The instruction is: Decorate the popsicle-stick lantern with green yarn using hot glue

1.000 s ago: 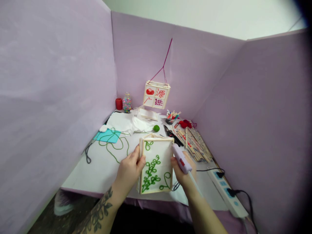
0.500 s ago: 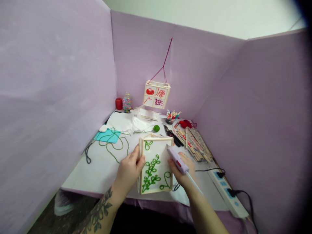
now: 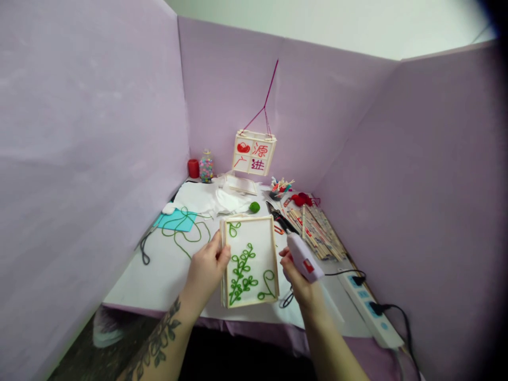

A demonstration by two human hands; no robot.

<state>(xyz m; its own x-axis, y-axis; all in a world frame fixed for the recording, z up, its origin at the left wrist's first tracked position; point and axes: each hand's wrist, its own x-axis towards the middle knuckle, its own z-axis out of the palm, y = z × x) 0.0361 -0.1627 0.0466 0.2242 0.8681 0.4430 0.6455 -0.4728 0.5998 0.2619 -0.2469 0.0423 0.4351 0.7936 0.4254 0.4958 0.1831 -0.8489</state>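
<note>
My left hand [image 3: 208, 264] grips the left side of a box-shaped wooden-stick frame [image 3: 277, 254] with a white front panel. Green cord shaped into a leafy sprig [image 3: 242, 275] lies on that panel, with smaller curls at its upper left and lower right. To the right, my right hand [image 3: 299, 278] is wrapped round a pale lilac hot glue gun [image 3: 304, 256]. Its nozzle points up and to the left, apart from the frame. A clear glue stick trails from the gun's back end, blurred.
Pruning shears [image 3: 281, 218] and a pile of paper-wrapped sticks [image 3: 317, 235] lie at the right, near a power strip [image 3: 371, 307]. Green cord [image 3: 188, 238] loops over blue paper [image 3: 174, 219] at left. A lantern [image 3: 254, 153] hangs behind; a green ball [image 3: 254, 207] sits below it.
The glue gun has moved right and off the frame's upper right edge. Meanwhile the frame has shifted slightly left and up in view, still in my left hand.
</note>
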